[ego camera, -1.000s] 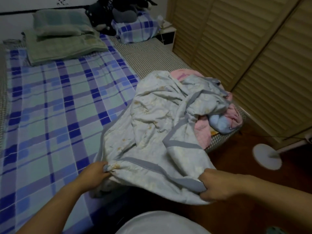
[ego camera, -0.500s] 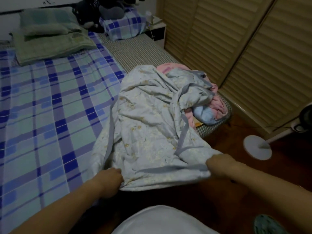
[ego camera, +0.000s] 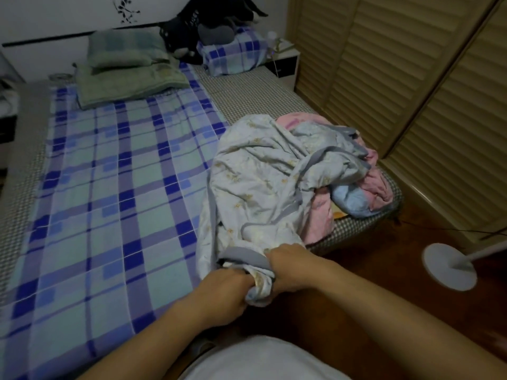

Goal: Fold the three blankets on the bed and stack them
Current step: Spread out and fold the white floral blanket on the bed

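Observation:
A pale floral blanket [ego camera: 263, 182] with grey trim lies crumpled at the bed's near right corner. My left hand [ego camera: 225, 292] and my right hand [ego camera: 290, 267] are side by side at the bed's foot, both gripping the bunched near edge of this blanket. Under and behind it lies a pink blanket [ego camera: 321, 215], with a light blue blanket [ego camera: 351, 198] bundled at its right. The blue plaid sheet [ego camera: 109, 204] covers the rest of the bed.
Green pillows [ego camera: 126, 67] and a plaid pillow [ego camera: 233, 53] with a dark plush toy [ego camera: 197, 31] sit at the headboard. Slatted wooden closet doors [ego camera: 397, 86] run along the right. A white fan base [ego camera: 450, 266] stands on the wooden floor by a nightstand [ego camera: 285, 61].
My hands, spread wide apart on the blanket's near edge before, have come together, gathering the edge into a bunch between them.

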`<state>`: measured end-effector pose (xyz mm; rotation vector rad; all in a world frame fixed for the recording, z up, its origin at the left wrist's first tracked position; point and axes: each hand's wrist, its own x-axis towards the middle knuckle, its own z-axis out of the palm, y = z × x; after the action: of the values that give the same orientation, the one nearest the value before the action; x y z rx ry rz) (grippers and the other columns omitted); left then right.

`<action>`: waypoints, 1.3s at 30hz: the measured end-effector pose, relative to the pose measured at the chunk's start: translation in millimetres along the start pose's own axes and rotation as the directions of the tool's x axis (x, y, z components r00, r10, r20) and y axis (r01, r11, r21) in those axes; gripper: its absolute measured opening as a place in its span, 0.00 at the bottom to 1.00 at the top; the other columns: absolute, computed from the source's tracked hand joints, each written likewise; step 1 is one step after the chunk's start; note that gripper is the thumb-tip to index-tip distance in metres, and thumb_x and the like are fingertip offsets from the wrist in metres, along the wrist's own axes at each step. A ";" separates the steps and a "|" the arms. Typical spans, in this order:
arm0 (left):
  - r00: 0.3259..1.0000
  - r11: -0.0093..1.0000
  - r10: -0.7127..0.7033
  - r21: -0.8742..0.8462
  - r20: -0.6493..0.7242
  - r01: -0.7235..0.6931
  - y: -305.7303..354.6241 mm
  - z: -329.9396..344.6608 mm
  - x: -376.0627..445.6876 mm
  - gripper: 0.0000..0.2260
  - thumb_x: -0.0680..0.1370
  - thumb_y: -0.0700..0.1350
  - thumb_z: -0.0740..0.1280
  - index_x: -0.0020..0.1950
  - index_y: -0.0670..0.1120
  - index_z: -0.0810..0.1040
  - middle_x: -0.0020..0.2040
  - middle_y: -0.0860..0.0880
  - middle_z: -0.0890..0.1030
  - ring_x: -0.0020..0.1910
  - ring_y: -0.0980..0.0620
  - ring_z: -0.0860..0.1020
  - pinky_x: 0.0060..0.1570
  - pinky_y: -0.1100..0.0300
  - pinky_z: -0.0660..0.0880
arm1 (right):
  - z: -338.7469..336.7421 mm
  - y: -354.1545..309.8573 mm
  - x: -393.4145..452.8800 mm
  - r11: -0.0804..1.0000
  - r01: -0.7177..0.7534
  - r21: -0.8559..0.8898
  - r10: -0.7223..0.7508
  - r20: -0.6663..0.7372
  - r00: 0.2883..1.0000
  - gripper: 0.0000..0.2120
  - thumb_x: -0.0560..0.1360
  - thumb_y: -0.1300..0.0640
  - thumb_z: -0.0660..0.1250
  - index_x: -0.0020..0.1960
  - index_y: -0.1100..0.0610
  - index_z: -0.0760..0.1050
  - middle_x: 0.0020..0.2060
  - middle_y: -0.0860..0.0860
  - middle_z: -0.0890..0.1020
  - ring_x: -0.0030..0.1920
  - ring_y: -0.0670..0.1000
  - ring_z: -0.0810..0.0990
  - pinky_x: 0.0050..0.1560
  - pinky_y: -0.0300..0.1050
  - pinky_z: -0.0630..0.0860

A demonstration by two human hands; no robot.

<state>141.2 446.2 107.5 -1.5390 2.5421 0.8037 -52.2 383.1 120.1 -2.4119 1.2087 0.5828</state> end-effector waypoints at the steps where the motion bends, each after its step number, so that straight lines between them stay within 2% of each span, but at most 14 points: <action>1: 0.999 0.999 0.041 -0.012 -0.024 -0.041 2.5 -3.5 -3.9 0.15 0.73 0.45 0.64 0.58 0.50 0.80 0.62 0.49 0.80 0.60 0.47 0.78 0.58 0.58 0.73 | -0.8 2.8 -0.2 0.996 0.011 -0.083 -0.006 0.065 0.998 0.32 0.68 0.33 0.72 0.63 0.53 0.72 0.55 0.55 0.79 0.56 0.59 0.76 0.51 0.51 0.73; 3: 0.995 0.997 0.078 -0.004 -0.067 -0.078 -2.3 -5.7 -13.0 0.07 0.70 0.43 0.65 0.47 0.49 0.77 0.53 0.50 0.82 0.52 0.47 0.80 0.49 0.59 0.74 | 7.5 22.0 -2.7 0.971 0.057 -0.231 -0.021 0.155 0.988 0.29 0.69 0.34 0.72 0.59 0.55 0.76 0.55 0.55 0.78 0.57 0.59 0.73 0.54 0.53 0.70; 8: 0.999 0.991 -0.038 -0.128 -0.010 0.036 -21.7 -13.2 -33.3 0.14 0.72 0.51 0.67 0.58 0.61 0.75 0.55 0.63 0.79 0.54 0.58 0.79 0.48 0.71 0.71 | 54.3 92.7 -12.9 0.817 0.205 -0.538 -0.358 -0.195 0.913 0.06 0.67 0.53 0.73 0.33 0.54 0.80 0.43 0.53 0.79 0.47 0.60 0.77 0.57 0.59 0.74; 11: 0.999 0.993 -0.039 -0.107 0.038 0.043 -24.8 -18.7 -32.6 0.20 0.73 0.65 0.66 0.63 0.67 0.65 0.59 0.61 0.79 0.56 0.57 0.78 0.49 0.66 0.72 | 66.3 91.7 -22.0 0.933 0.263 -0.245 -0.296 -0.105 0.949 0.01 0.70 0.58 0.69 0.42 0.55 0.79 0.42 0.52 0.80 0.45 0.58 0.81 0.48 0.53 0.77; 13: 0.995 0.993 -0.101 -0.059 0.017 0.102 -24.1 -21.2 -27.5 0.28 0.75 0.70 0.60 0.72 0.68 0.56 0.59 0.55 0.81 0.54 0.53 0.79 0.49 0.60 0.73 | 62.0 87.1 -19.4 0.996 0.092 0.013 -0.087 -0.196 0.977 0.17 0.73 0.58 0.67 0.61 0.56 0.76 0.54 0.55 0.81 0.53 0.60 0.80 0.51 0.54 0.77; 16: 0.977 0.977 -0.208 -0.062 -0.047 0.205 -21.3 -24.4 -17.7 0.30 0.78 0.69 0.53 0.78 0.67 0.47 0.60 0.51 0.82 0.56 0.49 0.79 0.49 0.58 0.71 | 41.9 78.6 -10.2 0.883 -0.033 0.469 0.107 -0.133 0.985 0.34 0.77 0.51 0.64 0.80 0.47 0.55 0.70 0.52 0.73 0.64 0.56 0.76 0.61 0.54 0.75; 22: 0.973 0.942 -0.224 -0.268 -0.052 0.203 -2.5 -31.2 -3.5 0.19 0.80 0.65 0.56 0.71 0.72 0.60 0.60 0.57 0.81 0.55 0.53 0.79 0.52 0.59 0.74 | 6.2 12.1 -15.7 0.792 0.082 0.605 -0.077 -0.034 0.996 0.48 0.69 0.38 0.70 0.79 0.39 0.44 0.70 0.43 0.71 0.65 0.46 0.74 0.64 0.46 0.74; 26: 0.980 0.805 -0.172 -0.587 -0.101 0.081 3.8 -33.5 -5.0 0.25 0.75 0.64 0.68 0.71 0.68 0.67 0.65 0.64 0.77 0.61 0.65 0.76 0.62 0.61 0.74 | -0.5 -1.1 -8.9 0.623 0.168 0.764 -0.157 -0.088 0.984 0.26 0.71 0.48 0.77 0.65 0.40 0.72 0.60 0.37 0.78 0.60 0.35 0.76 0.62 0.34 0.73; 28: 0.991 0.885 -0.126 -0.456 -0.046 0.091 -8.8 -37.1 -14.5 0.28 0.72 0.64 0.72 0.69 0.70 0.66 0.63 0.65 0.77 0.59 0.63 0.77 0.60 0.57 0.76 | 3.5 5.6 -14.1 0.803 0.118 0.584 -0.101 -0.062 0.993 0.18 0.72 0.43 0.73 0.60 0.47 0.77 0.54 0.45 0.81 0.55 0.46 0.81 0.53 0.41 0.76; 30: 0.988 0.984 -0.150 -0.092 0.039 0.153 -32.3 -41.5 -26.4 0.28 0.73 0.60 0.71 0.69 0.69 0.63 0.64 0.63 0.76 0.59 0.55 0.78 0.55 0.56 0.76 | 7.7 31.5 -21.4 0.981 -0.047 0.191 0.050 -0.011 0.999 0.15 0.74 0.45 0.70 0.54 0.53 0.77 0.52 0.53 0.81 0.53 0.55 0.81 0.45 0.43 0.72; 32: 0.971 0.968 -0.236 0.102 0.047 0.231 -58.5 -35.8 -34.5 0.17 0.75 0.52 0.69 0.60 0.64 0.68 0.60 0.57 0.78 0.56 0.50 0.78 0.48 0.57 0.75 | 17.5 66.0 -32.4 0.976 -0.201 -0.079 0.190 -0.133 0.973 0.11 0.72 0.56 0.70 0.54 0.56 0.79 0.50 0.56 0.82 0.52 0.59 0.83 0.46 0.45 0.72; 34: 0.944 0.948 -0.316 0.055 0.098 0.312 -73.8 -18.4 -33.9 0.07 0.75 0.44 0.66 0.45 0.55 0.70 0.48 0.54 0.78 0.49 0.49 0.79 0.45 0.57 0.74 | 29.9 86.1 -32.3 0.944 -0.310 -0.112 0.258 -0.333 0.907 0.09 0.63 0.63 0.76 0.43 0.58 0.82 0.39 0.59 0.83 0.40 0.62 0.84 0.46 0.55 0.78; 36: 0.939 0.956 -0.288 0.117 0.188 0.269 -77.5 11.1 -24.3 0.06 0.76 0.43 0.63 0.40 0.52 0.71 0.43 0.53 0.74 0.48 0.48 0.78 0.47 0.55 0.74 | 53.2 85.7 -26.7 0.887 -0.413 -0.208 0.315 -0.382 0.869 0.07 0.64 0.59 0.77 0.39 0.51 0.81 0.37 0.54 0.83 0.41 0.58 0.83 0.52 0.57 0.74; 39: 0.934 0.980 -0.184 0.125 0.307 0.152 -80.1 51.4 -14.8 0.06 0.78 0.45 0.60 0.46 0.51 0.76 0.50 0.48 0.76 0.51 0.46 0.76 0.50 0.53 0.74 | 118.5 62.7 -26.0 0.871 -0.374 -0.317 0.448 0.203 0.871 0.11 0.79 0.46 0.63 0.60 0.45 0.77 0.58 0.49 0.80 0.62 0.54 0.76 0.65 0.58 0.62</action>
<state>205.2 452.7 35.8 -1.4396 2.1559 0.8141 -140.4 424.9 24.6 -2.1737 1.6215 1.2397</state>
